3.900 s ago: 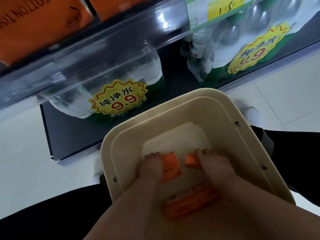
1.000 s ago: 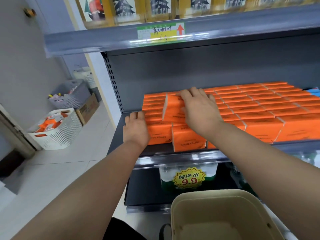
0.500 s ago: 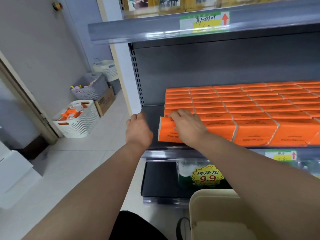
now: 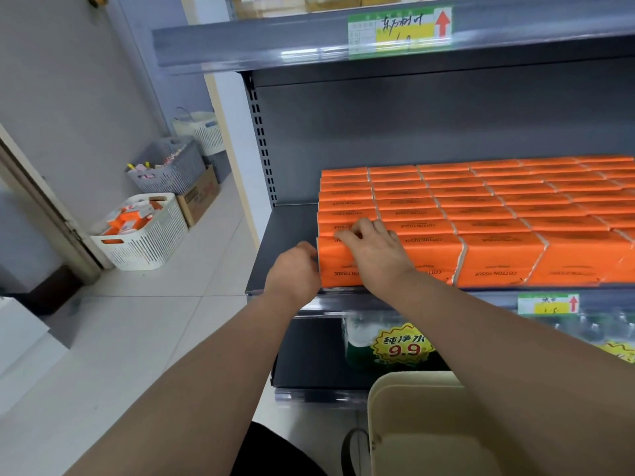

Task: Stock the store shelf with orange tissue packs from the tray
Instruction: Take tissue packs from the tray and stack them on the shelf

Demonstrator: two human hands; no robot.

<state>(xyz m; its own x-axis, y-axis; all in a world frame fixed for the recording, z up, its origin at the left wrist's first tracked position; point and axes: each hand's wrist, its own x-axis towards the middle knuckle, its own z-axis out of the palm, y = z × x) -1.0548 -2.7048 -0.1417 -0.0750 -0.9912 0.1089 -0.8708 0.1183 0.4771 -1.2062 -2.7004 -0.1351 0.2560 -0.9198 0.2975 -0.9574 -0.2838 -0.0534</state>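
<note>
Rows of orange tissue packs (image 4: 481,201) fill the grey shelf (image 4: 288,221). The front-left orange pack (image 4: 338,266) stands at the shelf's front edge. My right hand (image 4: 372,250) lies over its top with fingers curled on the upper left corner. My left hand (image 4: 295,269) presses against the pack's left side. The cream tray (image 4: 412,424) sits low at the bottom right; the part of its inside that shows holds no packs.
A white slatted basket (image 4: 144,235) with orange items stands on the floor at left, with a grey basket (image 4: 168,166) and a cardboard box (image 4: 199,197) behind it. Bottled water with a 9.9 sticker (image 4: 402,345) fills the shelf below. Bare shelf surface lies left of the packs.
Earlier both hands were in the tray on packs. Over the last second they set a pack at the front-left of the shelf, and my left hand has closed in against its side.
</note>
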